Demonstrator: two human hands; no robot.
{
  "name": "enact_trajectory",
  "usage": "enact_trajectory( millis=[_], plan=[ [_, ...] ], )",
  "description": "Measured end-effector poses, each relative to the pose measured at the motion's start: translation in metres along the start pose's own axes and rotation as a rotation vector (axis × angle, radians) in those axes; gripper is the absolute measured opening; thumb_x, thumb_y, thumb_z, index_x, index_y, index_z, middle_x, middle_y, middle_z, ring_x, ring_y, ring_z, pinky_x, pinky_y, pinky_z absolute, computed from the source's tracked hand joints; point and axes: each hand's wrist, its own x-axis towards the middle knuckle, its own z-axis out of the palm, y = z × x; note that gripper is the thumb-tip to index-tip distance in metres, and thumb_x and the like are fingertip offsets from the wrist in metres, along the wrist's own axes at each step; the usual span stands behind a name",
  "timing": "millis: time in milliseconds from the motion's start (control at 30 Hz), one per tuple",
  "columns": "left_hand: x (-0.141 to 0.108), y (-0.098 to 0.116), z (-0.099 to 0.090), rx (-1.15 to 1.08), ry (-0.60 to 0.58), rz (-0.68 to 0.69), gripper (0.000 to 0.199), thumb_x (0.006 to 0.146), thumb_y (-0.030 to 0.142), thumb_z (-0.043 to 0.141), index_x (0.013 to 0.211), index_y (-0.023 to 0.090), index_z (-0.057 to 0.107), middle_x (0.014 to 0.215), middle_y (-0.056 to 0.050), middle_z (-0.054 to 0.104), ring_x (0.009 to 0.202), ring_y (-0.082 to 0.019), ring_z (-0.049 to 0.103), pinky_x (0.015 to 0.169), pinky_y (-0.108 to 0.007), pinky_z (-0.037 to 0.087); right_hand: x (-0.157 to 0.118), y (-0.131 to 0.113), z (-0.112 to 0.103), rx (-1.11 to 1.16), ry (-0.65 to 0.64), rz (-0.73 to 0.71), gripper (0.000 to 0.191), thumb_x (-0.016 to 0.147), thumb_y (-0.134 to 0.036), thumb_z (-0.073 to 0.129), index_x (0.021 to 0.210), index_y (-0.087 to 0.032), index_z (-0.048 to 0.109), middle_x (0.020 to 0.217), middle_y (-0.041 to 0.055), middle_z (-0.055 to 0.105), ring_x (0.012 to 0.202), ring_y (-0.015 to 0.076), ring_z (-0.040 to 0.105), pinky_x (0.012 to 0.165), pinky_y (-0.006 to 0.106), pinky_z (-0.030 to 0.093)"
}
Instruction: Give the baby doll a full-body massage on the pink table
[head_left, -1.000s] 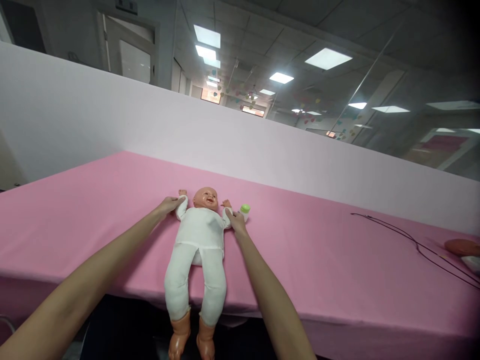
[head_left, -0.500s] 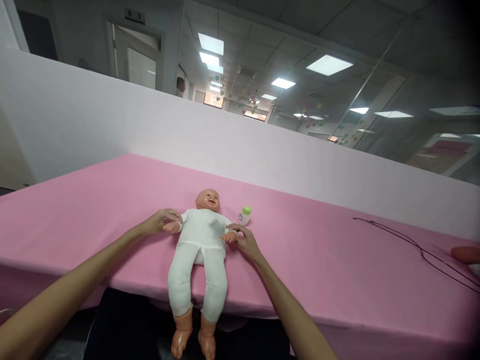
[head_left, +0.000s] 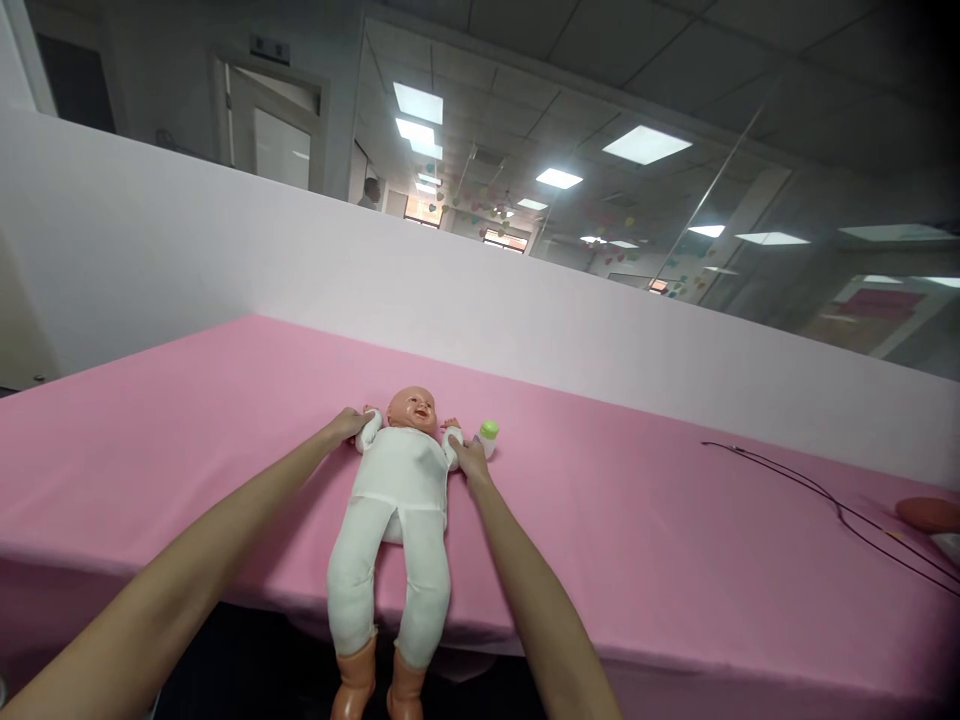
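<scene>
1 baby doll (head_left: 403, 470) in white clothes is lying face up on a pink-covered table (head_left: 637, 520), left of the frame's center, its 2 feet hanging past the front edge at the bottom. At the left, the left hand (head_left: 349, 424) is holding 1 raised doll arm, its fingers clamping on the white sleeve near the wrist. Nearer the center, the right hand (head_left: 469, 455) is gripping the other sleeve, thumb and fingers closing on it. A green-capped bottle (head_left: 488, 437) is standing just beyond the right hand. Thin black cables (head_left: 817, 487) are stretching toward the right edge.
</scene>
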Motion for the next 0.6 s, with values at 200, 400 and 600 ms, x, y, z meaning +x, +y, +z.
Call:
enact_trajectory(
  millis=[200,400,600],
  plan=[
    [-0.041,0.005,-0.034,-0.086,-0.131,0.2,0.053,0.064,0.059,0.089,0.089,0.015,0.076,0.082,-0.008,0.074,0.073,-0.021,0.065,0.067,-0.031,0.05,-0.018,-0.013,-0.025,0.135,-0.121,0.005,0.047,0.06,-0.045,0.092,0.098,-0.021,0.078,0.098,0.0078,0.079,0.09,0.0266,0.072,0.08,0.038,0.058],
    [-0.078,-0.016,-0.062,0.148,-0.392,0.479,0.017,0.073,0.035,0.082,0.081,0.022,0.086,0.111,-0.013,0.078,0.11,-0.032,0.068,0.095,-0.041,0.053,-0.054,-0.008,-0.056,0.12,-0.43,-0.064,0.021,0.059,-0.024,0.088,0.08,-0.022,0.082,0.114,0.0101,0.078,0.115,0.0308,0.068,0.1,0.044,0.052],
    [-0.075,-0.022,-0.055,0.11,-0.338,0.514,0.023,0.073,0.036,0.084,0.091,0.022,0.087,0.11,-0.013,0.079,0.103,-0.031,0.071,0.09,-0.039,0.055,-0.053,-0.015,-0.049,0.083,-0.421,-0.107,0.022,0.064,-0.029,0.086,0.085,-0.022,0.083,0.109,0.0091,0.079,0.106,0.0288,0.07,0.094,0.042,0.054]
  ],
)
